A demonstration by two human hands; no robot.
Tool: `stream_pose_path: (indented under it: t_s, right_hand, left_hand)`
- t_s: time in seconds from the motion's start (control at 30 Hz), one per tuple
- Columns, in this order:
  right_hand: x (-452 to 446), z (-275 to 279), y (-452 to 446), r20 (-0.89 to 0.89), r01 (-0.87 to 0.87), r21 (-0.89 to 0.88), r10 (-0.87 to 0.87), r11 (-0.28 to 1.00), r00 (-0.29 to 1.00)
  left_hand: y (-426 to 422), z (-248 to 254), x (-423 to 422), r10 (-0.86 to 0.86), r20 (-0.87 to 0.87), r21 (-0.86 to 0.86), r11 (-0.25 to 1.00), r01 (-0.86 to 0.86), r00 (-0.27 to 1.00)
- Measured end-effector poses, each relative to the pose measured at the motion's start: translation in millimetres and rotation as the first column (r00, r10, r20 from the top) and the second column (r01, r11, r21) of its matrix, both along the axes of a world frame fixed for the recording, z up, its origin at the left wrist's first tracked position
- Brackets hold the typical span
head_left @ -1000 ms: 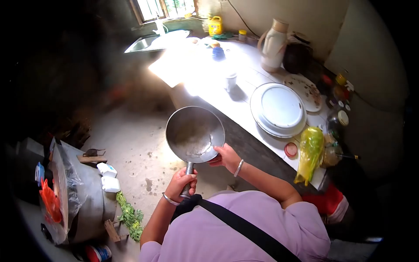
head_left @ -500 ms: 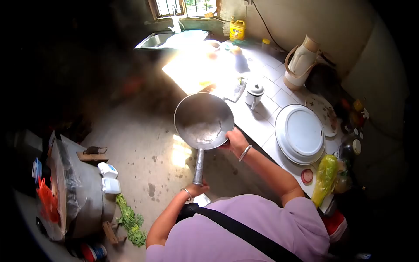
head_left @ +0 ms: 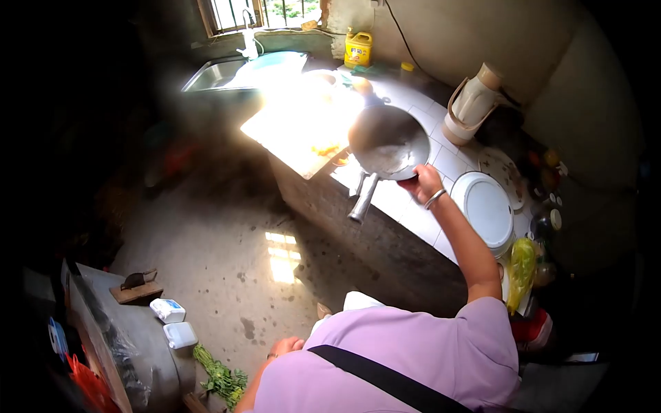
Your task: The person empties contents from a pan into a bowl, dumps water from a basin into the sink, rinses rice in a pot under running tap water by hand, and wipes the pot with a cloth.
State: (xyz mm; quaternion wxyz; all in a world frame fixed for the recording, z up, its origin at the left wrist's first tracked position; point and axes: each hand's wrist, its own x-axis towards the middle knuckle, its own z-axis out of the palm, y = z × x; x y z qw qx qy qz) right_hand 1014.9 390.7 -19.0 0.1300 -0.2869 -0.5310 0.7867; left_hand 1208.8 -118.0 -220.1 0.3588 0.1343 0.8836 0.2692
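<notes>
The fingers [head_left: 411,185] of the right hand [head_left: 427,184] were clasped around the rim of a metal pan [head_left: 387,141], at the edge nearest the wearer, with a bracelet [head_left: 435,199] at that wrist. The pan was to the left of the white basin [head_left: 484,210] and a little farther off, above the tabletop [head_left: 416,219]; whether its base touched the tiles could not be told. Its mouth was tilted toward the wearer, and its handle [head_left: 365,197] slanted down past the front edge, also left of the basin.

The left hand [head_left: 286,346] was low beside the lilac shirt [head_left: 399,351], well to the left of the basin and nearer the wearer; how far its fingers were curled could not be made out.

The basin appeared to lie bottom up. Just beside it, on the far right, was a patterned plate [head_left: 501,175]; beyond it leaned, in view, a pale thermos [head_left: 475,103]. A yellow bag [head_left: 523,272] of greens lay on its near right. Farther left of the basin, past the pan, was a cutting board [head_left: 296,141] washed out by glare, bearing orange pieces [head_left: 325,149]. A yellow jug [head_left: 358,49] and a sink [head_left: 215,74] stood beyond the basin to the left.
</notes>
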Motion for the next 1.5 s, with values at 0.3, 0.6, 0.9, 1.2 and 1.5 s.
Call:
stream_pose_path:
  t_s: [0.3,0.6,0.9,1.2,1.5]
  right_hand:
    - [-99,-2,113,0.037,0.155,0.063,-0.157,0.986,0.987]
    - [-211,-81,211,0.212,0.302,0.035,-0.302,0.953,0.929]
    - [-245,-165,266,0.265,0.358,-0.084,-0.326,0.930,0.907]
    - [-240,-194,286,0.254,0.393,-0.209,-0.339,0.895,0.906]
    - [-233,-217,316,0.302,0.428,-0.267,-0.346,0.864,0.888]
  left_hand:
    - [-43,-48,-42,0.470,0.122,-0.119,0.881,-0.457,0.874]
    - [-9,-36,-176,0.604,0.170,-0.165,0.796,-0.582,0.779]
    - [-9,-6,-217,0.730,0.157,-0.181,0.683,-0.707,0.665]
    - [-49,-27,-168,0.863,0.135,-0.216,0.506,-0.835,0.488]
    - [-30,36,-223,0.888,0.134,-0.039,0.448,-0.893,0.439]
